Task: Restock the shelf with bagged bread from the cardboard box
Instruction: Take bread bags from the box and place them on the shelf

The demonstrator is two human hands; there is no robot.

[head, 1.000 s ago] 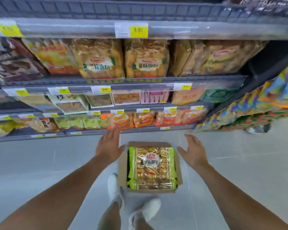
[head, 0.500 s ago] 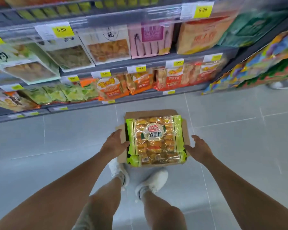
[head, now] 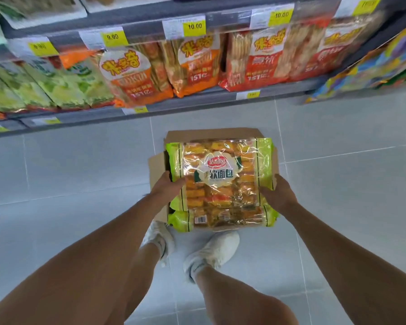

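The bread bag (head: 220, 174) lies on top in the cardboard box (head: 211, 133), between both hands. The left hand (head: 168, 187) grips its left edge and the right hand (head: 277, 195) its right edge, fingers (head: 177, 182) curled round it. Beyond the fingers, the shelf (head: 197, 99) holds snack bags (head: 131, 76).

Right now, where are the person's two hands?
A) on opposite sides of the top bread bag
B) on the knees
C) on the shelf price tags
A: the left hand and the right hand grip opposite sides of the top bread bag over the cardboard box.
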